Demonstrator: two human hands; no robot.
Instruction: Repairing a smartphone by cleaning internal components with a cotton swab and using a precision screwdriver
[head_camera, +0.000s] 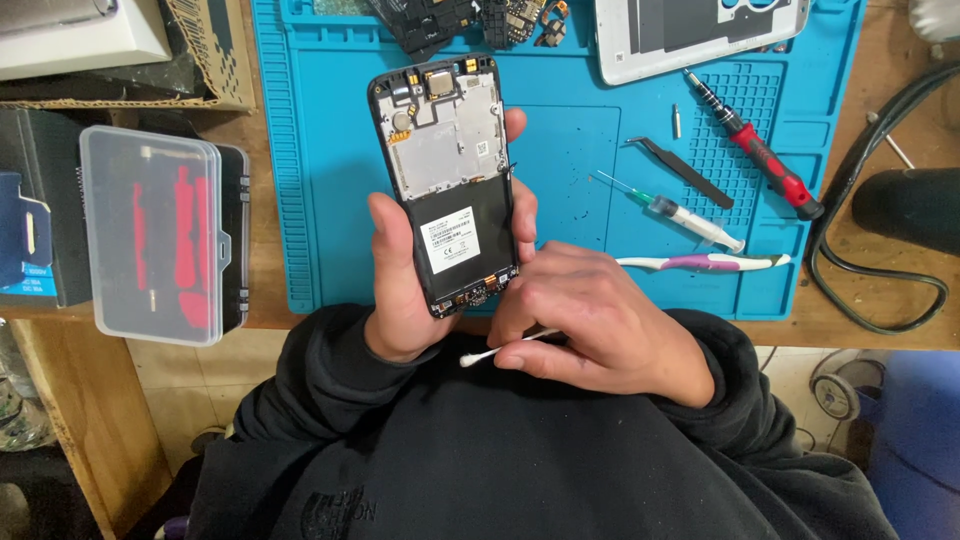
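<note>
A white rectangular label (447, 240) sits on the opened phone's (450, 180) black battery.

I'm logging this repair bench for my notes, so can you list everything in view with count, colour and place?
opened phone: one, black frame with grey insides, upright in the left hand
cotton swab: one, white, in the right hand
work mat: one, blue, on the wooden bench
toothbrush: one, white and purple, on the mat's right
syringe: one, clear, above the toothbrush
tweezers: one, black, mat right
screwdriver: one, red and black, mat right
back cover: one, white, top of mat
circuit parts: several, dark, top of mat
plastic case: one, clear lid, left of mat
left hand: one
right hand: one
</note>
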